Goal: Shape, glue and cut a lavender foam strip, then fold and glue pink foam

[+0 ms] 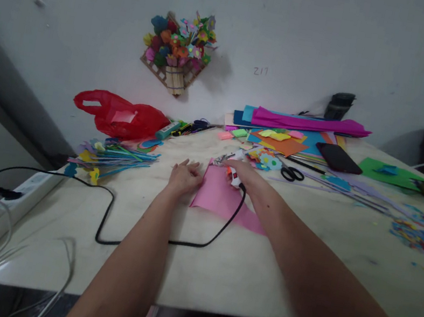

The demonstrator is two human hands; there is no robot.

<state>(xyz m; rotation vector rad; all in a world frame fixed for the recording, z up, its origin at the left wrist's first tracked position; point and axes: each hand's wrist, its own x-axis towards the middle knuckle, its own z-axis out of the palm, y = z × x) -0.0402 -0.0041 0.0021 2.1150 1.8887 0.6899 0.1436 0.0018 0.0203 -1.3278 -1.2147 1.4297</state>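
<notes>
A pink sheet (221, 198) lies on the table in front of me, its left edge slightly lifted. My left hand (185, 177) is at that edge, thumb and finger pinched on it, the other fingers curled. In my right hand (239, 170) is a white and orange hot glue gun (235, 179), held over the upper part of the sheet. Its nozzle end is near the sheet's upper left corner, partly hidden by the fingers. The gun's black cord (188, 244) runs across the table under my left forearm toward the left.
A white power strip (33, 184) lies along the left edge. Paper flowers on stems (121, 161) and a red plastic bag (125, 116) are at left. Behind my right hand are black-handled scissors (292, 173), a phone (338, 158) and colored sheets (308, 123). Paper scraps (420, 236) lie far right.
</notes>
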